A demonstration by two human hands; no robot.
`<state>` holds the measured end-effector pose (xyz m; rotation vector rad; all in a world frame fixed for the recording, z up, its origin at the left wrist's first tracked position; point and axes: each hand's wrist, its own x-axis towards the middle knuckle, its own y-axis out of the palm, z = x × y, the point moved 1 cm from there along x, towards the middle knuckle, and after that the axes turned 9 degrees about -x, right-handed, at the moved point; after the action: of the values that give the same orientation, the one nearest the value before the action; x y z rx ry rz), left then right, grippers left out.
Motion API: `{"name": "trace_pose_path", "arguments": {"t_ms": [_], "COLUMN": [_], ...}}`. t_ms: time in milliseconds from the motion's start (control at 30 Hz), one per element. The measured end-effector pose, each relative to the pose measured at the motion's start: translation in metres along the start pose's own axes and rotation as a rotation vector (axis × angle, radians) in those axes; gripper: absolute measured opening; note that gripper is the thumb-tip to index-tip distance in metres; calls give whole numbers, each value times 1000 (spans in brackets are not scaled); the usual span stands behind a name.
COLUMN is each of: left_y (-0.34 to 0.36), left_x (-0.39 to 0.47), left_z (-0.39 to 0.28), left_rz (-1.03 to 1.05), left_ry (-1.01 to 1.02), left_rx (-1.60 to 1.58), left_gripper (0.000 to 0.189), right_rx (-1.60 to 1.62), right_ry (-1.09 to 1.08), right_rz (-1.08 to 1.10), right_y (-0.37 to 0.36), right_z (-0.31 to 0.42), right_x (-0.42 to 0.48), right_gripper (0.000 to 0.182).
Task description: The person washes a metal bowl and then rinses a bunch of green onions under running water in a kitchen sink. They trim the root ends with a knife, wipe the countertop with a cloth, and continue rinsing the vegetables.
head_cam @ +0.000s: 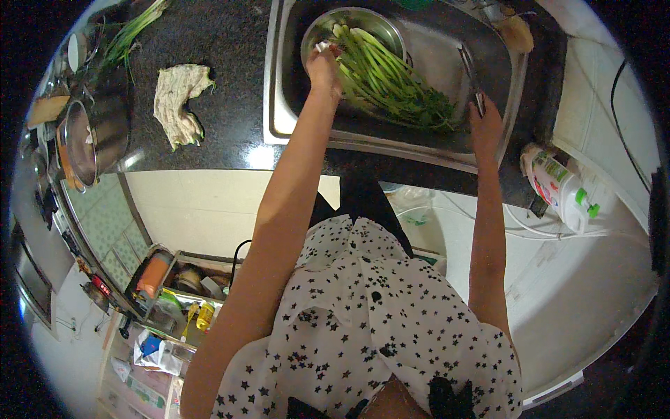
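Over the left side of a metal bowl (314,30) in the steel sink (429,42), my left hand (324,65) grips a small white piece that shows only in part. Green leafy stalks with pale ends (382,68) lie from the bowl across the sink, just right of that hand. At the sink's right side, my right hand (486,123) is closed around the handle of a dark, slim utensil (469,68), perhaps a knife or peeler. Its far end points away from me, towards the back of the sink.
A crumpled pale cloth (178,102) lies on the dark speckled counter (225,47), left of the sink. Beyond it are green onions (133,34) and a metal pot (99,131). A white bottle with a green cap (560,188) lies near the counter's right edge. Open drawers (180,298) stand lower left.
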<state>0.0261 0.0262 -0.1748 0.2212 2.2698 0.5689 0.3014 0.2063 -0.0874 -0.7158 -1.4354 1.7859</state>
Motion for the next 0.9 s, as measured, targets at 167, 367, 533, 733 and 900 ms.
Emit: {"name": "trace_pose_path", "arguments": {"t_ms": [167, 367, 533, 733, 900], "left_y": [-26, 7, 25, -18, -6], "left_x": [8, -56, -36, 57, 38], "left_z": [11, 28, 40, 67, 56], "left_rz": [-48, 69, -150, -305, -205], "left_ry": [83, 565, -112, -210, -106], "left_rx": [89, 421, 92, -215, -119], "left_gripper": [36, 56, 47, 26, 38], "right_rx": [-89, 47, 150, 115, 198], "right_ry": [30, 16, 13, -113, -54], "right_rz": [49, 174, 262, 164, 269], "right_y": [-3, 7, 4, 13, 9], "right_z": [23, 44, 65, 73, 74], "right_x": [1, 3, 0, -10, -13], "right_gripper": [34, 32, 30, 26, 27]}}
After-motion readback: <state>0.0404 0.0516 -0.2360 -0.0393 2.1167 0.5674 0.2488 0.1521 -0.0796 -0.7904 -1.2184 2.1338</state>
